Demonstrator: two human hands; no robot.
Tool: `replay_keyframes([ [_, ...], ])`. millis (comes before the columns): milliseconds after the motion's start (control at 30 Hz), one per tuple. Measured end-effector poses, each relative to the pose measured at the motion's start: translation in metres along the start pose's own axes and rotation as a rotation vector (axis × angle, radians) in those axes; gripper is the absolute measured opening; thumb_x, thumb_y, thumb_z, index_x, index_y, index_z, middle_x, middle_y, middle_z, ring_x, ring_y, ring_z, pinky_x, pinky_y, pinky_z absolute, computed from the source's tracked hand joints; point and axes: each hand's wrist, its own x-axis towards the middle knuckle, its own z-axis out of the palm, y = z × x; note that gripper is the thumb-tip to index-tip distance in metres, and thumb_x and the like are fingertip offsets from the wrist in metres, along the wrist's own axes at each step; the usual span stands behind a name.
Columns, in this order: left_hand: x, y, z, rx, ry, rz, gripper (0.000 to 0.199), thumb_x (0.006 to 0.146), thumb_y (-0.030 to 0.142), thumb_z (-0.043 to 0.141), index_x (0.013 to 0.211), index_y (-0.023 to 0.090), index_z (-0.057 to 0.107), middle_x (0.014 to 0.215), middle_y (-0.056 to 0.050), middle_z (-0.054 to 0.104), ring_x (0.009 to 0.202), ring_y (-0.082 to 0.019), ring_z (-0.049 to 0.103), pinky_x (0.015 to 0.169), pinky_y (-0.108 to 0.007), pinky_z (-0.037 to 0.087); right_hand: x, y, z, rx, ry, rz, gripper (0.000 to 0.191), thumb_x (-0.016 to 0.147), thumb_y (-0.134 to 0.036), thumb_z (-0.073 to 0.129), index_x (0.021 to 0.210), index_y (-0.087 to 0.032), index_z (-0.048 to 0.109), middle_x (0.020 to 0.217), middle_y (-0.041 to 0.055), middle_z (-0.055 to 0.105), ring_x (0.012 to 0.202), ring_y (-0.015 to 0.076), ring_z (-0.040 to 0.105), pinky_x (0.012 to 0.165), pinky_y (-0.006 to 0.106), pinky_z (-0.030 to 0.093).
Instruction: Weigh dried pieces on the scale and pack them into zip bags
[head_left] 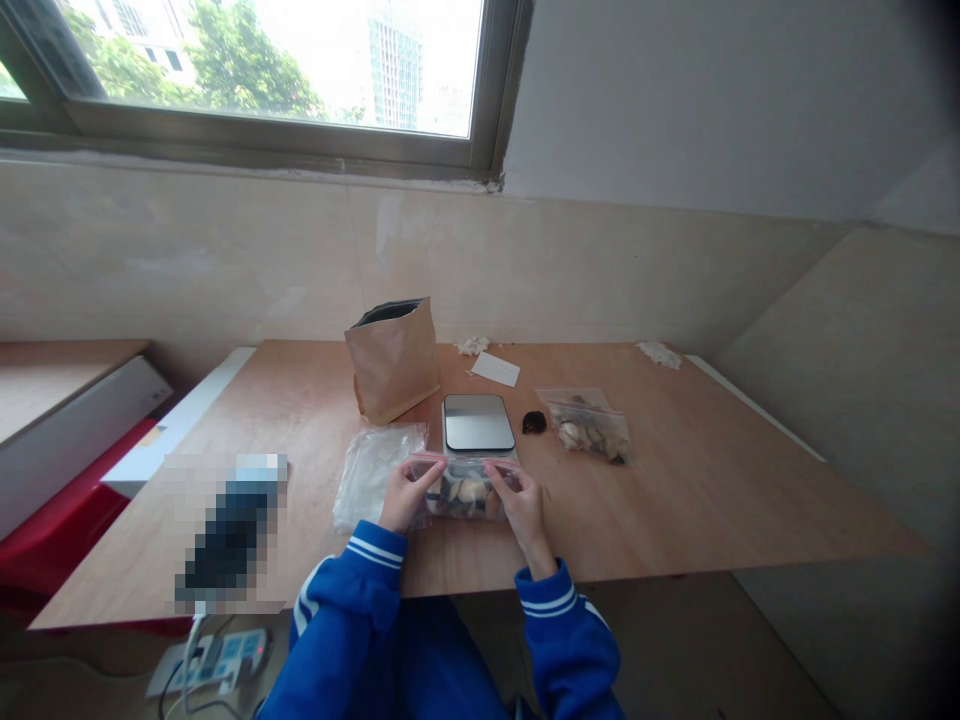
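Note:
Between my hands is a clear zip bag point(469, 497) with a pink seal strip, filled with pale and dark pieces that look like stones or shells. My left hand point(407, 492) pinches the left end of its top edge. At the other end of the seal, my right hand point(521, 500) grips with thumb and fingers closed. Just behind the bag lies a flat digital scale point(478, 422) with a silver plate. To its right sits a small dark brown piece point(534, 422). Flat plastic bags point(375, 475) lie left of my left hand.
An upright brown paper bag point(394, 362) stands open behind the plastic bags. A second filled zip bag point(592, 430) lies to the right. Behind the scale are a white card point(496, 369) and crumpled white scraps point(473, 346). A blurred dark device point(232, 530) with a cable rests at the left.

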Motion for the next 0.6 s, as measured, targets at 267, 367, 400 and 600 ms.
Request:
replay_keyframes([
  [267, -0.0021, 0.0061, 0.0018, -0.001, 0.048, 0.013, 0.031, 0.066, 0.041, 0.079, 0.081, 0.013, 0.076, 0.081, -0.008, 0.075, 0.077, -0.021, 0.069, 0.073, -0.029, 0.054, -0.0007, -0.0028, 0.0007, -0.034, 0.022, -0.041, 0.020, 0.079, -0.039, 0.069, 0.081, -0.019, 0.072, 0.079, 0.0037, 0.071, 0.076, 0.0190, 0.068, 0.071, 0.030, 0.055],
  [367, -0.0019, 0.0053, 0.0015, -0.004, 0.049, 0.012, 0.032, 0.067, 0.041, 0.078, 0.081, 0.013, 0.076, 0.081, -0.009, 0.075, 0.077, -0.021, 0.069, 0.073, -0.029, 0.054, -0.0005, -0.0022, 0.0010, -0.015, 0.017, -0.031, 0.021, 0.079, -0.039, 0.069, 0.082, -0.019, 0.072, 0.080, 0.0040, 0.072, 0.077, 0.0192, 0.068, 0.073, 0.031, 0.055],
  [400, -0.0018, 0.0049, 0.0014, -0.005, 0.044, 0.011, 0.032, 0.067, 0.041, 0.078, 0.082, 0.013, 0.076, 0.081, -0.009, 0.075, 0.078, -0.021, 0.069, 0.073, -0.030, 0.054, -0.0004, -0.0021, 0.0010, -0.006, 0.015, -0.027, 0.021, 0.079, -0.039, 0.069, 0.083, -0.019, 0.072, 0.080, 0.0042, 0.072, 0.078, 0.0192, 0.068, 0.073, 0.031, 0.055],
  [600, -0.0028, 0.0080, 0.0035, -0.002, -0.035, 0.008, 0.033, 0.066, 0.043, 0.079, 0.080, 0.013, 0.076, 0.080, -0.009, 0.075, 0.075, -0.021, 0.069, 0.071, -0.029, 0.054, 0.0003, -0.0050, 0.0016, -0.048, -0.105, -0.102, 0.019, 0.081, -0.037, 0.068, 0.078, -0.019, 0.073, 0.080, 0.0046, 0.068, 0.080, 0.0188, 0.065, 0.073, 0.029, 0.053],
])
